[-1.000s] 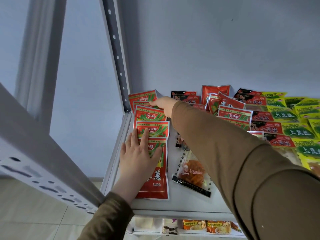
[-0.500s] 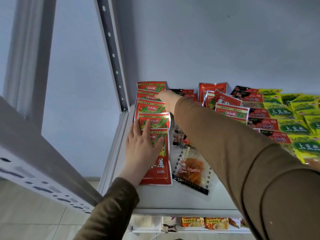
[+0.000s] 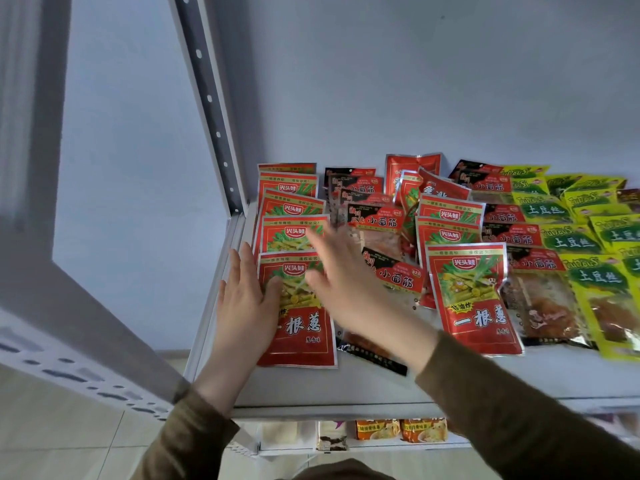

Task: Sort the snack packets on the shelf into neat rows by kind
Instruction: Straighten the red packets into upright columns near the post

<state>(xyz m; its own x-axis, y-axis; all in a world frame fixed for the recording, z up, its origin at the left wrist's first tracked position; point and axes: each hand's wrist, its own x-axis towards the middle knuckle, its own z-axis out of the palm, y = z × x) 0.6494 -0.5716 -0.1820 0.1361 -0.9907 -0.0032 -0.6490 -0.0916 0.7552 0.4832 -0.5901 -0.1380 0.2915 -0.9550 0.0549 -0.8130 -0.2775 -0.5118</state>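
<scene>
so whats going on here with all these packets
A person is sorting snack packets on a white shelf. The left hand rests flat on the front packet of a row of red packets at the shelf's left end. The right hand hovers open and blurred beside it, holding nothing. Black-and-red packets in the middle lie jumbled; yellow-green packets sit at right.

- I see the shelf (image 3: 346, 386) with packets lying in rows from near to far.
- My left hand (image 3: 242, 299) lies on the near packet (image 3: 298, 327) of the far-left row.
- My right hand (image 3: 349, 285) is just right of it, above the packets.
- Another row (image 3: 464, 271) lies further right.
</scene>
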